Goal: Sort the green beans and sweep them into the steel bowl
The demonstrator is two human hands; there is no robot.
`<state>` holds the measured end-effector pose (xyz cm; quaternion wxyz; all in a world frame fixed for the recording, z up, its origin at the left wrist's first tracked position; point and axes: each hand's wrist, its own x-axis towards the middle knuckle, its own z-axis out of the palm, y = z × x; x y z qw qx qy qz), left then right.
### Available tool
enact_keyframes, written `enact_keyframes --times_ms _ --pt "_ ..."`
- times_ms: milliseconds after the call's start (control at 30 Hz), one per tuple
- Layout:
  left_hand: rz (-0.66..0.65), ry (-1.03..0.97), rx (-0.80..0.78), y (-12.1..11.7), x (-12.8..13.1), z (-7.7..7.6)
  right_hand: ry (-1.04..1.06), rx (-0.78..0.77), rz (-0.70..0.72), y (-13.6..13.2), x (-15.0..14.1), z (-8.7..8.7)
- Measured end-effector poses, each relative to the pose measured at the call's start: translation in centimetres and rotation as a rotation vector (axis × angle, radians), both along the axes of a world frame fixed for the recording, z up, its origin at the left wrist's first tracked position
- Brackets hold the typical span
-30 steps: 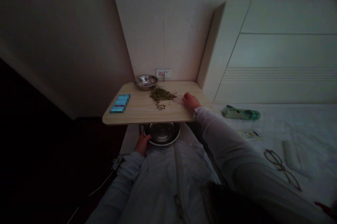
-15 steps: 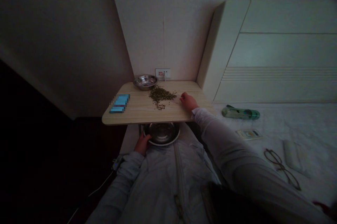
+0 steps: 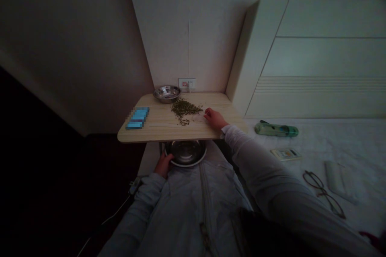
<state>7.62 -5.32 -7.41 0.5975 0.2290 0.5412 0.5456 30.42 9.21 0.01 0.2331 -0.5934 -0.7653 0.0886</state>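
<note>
My left hand is closed on the left rim of a steel bowl, which sits at my lap below the table's front edge. Over the right part of the wooden table, my right hand is closed on a thin, pale see-through piece, whose exact kind is too faint to tell. That piece lies low over the tabletop, at the right side of a spread pile of small green grains that look like mung beans. A second steel bowl stands behind the pile to the left.
A phone with a blurred screen lies at the table's left. Behind is a wall socket with a plug. On the bed to the right are a green bottle, a phone-like item, glasses and a pale case.
My right hand has shifted slightly left, and the see-through piece now reaches just below the right part of the grains. My left hand and the lower bowl stay put.
</note>
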Motion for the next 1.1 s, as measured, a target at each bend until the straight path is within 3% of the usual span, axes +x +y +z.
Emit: enact_keyframes --times_ms 1100 --pt "-0.016 0.003 0.02 -0.1 0.0 0.1 0.044 -0.014 0.127 -3.8 -0.4 -0.5"
